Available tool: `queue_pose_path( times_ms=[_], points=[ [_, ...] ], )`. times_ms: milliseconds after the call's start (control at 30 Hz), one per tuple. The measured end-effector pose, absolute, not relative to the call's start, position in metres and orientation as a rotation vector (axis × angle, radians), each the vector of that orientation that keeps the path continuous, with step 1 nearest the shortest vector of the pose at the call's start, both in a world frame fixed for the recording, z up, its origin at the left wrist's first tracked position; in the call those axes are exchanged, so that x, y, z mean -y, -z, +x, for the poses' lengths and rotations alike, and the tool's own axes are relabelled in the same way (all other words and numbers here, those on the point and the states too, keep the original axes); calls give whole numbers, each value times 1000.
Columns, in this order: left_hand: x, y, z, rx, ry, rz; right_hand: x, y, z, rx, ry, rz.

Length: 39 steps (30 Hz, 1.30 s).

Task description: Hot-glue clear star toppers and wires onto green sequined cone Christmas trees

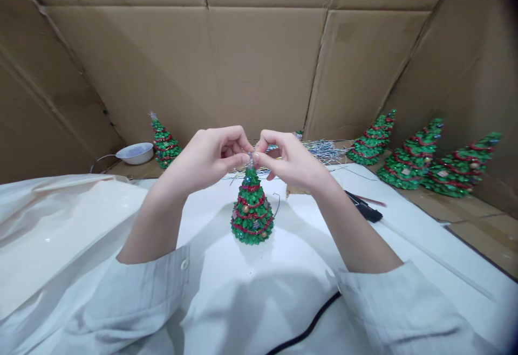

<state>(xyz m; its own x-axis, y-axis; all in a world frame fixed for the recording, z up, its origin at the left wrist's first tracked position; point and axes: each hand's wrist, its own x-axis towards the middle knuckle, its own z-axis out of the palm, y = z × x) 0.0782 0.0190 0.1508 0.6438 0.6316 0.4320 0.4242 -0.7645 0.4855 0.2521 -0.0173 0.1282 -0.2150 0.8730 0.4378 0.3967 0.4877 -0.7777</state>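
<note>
A small green cone-shaped Christmas tree (251, 212), wound with red garland and dotted with gold beads, stands upright on a white tabletop (404, 225), in the middle of the view and close to the person. Both bare hands meet just above its tip. The left hand (210, 155) and the right hand (289, 158) each have thumb and forefinger pinched together on a tiny silvery ornament (250, 159) that sits at the very top of the tree, while the other fingers curl loosely inward. Pale shirt sleeves cover both forearms near the bottom edge. To the left, well apart, a shallow white bowl (135, 152) rests beside a second small green tree (165, 143) that stands upright. Behind the hands lies a tangled heap of thin silver wires (324, 150). To the right, three more green trees (410, 155) lean tilted in a row against a brown cardboard wall (263, 63), which encloses the whole work area. A black handheld tool (364, 208) lies flat on the tabletop near the right forearm. A cream plastic sheet (60, 220) covers the left side.
</note>
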Motion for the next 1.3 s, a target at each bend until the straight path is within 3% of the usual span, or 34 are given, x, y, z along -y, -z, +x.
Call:
queue_pose_path(
  times_ms=[200, 433, 567, 733, 1300],
  points=[
    [-18, -151, 79, -847, -868, 2553, 14, -125, 253, 1849, -592, -1027],
    [-24, -149, 77, -837, -873, 2285, 13, -124, 258, 1784, -747, -1076],
    [-28, -124, 86, -877, -1304, 1895, 8, -115, 249, 1618, -815, -1158],
    [-23, -89, 109, -739, -1303, 1516, -3, -101, 236, 1558, -996, -1017],
    [-23, -78, 127, -720, -1436, 1778, -27, -62, 213, 1246, -1109, -663]
  ],
)
